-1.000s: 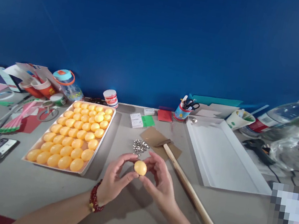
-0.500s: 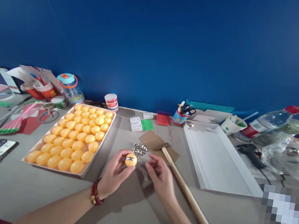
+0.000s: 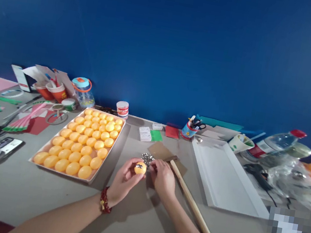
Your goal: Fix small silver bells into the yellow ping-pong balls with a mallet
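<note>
Pinching the orange ball (image 3: 140, 169) with thumb and fingers, your left hand (image 3: 122, 184) is above the table (image 3: 40, 196), to the right of the box of balls (image 3: 89, 180). Your right hand (image 3: 163, 180), its fingers bent, is at the small metal pieces (image 3: 146, 158); whether it grips one, I cannot tell.

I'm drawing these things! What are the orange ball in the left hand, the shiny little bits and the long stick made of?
The ball in the left hand looks like plastic: smooth, with a soft sheen. The little bits seem to be polished metal, because they glint silver, though coated plastic could look alike. The stick is probably plain wood, pale tan and fairly dull.
</note>
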{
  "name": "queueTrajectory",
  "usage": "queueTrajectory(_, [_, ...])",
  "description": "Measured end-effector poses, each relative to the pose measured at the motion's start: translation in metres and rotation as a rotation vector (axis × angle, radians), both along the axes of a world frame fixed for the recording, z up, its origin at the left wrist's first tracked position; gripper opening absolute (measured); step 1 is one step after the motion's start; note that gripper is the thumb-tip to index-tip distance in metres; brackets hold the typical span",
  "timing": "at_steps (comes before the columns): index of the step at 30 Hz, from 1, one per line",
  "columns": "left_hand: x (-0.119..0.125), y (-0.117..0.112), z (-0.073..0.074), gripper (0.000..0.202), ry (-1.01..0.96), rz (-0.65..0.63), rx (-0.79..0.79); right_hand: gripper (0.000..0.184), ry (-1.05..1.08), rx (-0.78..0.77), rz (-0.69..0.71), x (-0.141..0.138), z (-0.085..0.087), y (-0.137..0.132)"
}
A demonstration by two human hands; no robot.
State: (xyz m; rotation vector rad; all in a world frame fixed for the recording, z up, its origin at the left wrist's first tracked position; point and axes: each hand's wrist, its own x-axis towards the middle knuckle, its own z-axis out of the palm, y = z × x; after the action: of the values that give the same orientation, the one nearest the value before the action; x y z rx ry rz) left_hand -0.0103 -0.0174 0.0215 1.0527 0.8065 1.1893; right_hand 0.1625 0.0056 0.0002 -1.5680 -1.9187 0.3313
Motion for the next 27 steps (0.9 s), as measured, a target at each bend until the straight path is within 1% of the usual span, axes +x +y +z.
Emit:
queueTrajectory(5, [0.000,-0.001,-0.004,0.034,-0.013,-0.006,0.019,0.016,0.023,0.009,0.018,0.002,-0.001,0.001])
queueTrajectory(10, [0.000,-0.001,-0.007,0.034,-0.008,-0.023,0.015,0.013,0.125,-0.012,-0.001,0.011,-0.002,0.001])
queueTrajectory(12, [0.000,-0.001,-0.008,0.034,-0.001,-0.029,0.019,0.012,0.286,-0.072,0.009,0.014,-0.001,0.000])
queueTrajectory(15, [0.000,-0.001,-0.011,0.034,0.024,-0.055,0.022,0.020,0.710,-0.239,0.054,0.012,0.005,-0.005])
queueTrajectory(17, [0.000,-0.001,-0.014,0.034,0.049,-0.072,0.024,0.025,0.894,-0.320,0.064,0.009,0.011,-0.010])
queueTrajectory(20, [-0.001,-0.001,-0.016,0.036,0.090,-0.088,0.038,0.026,1.085,-0.434,0.046,0.005,0.018,-0.017])
queueTrajectory(24, [-0.001,-0.001,-0.016,0.037,0.123,-0.099,0.040,0.030,1.334,-0.601,0.042,0.003,0.019,-0.021])
queueTrajectory(27, [-0.002,-0.001,-0.015,0.038,0.134,-0.096,0.030,0.031,1.414,-0.686,0.043,0.003,0.018,-0.022])
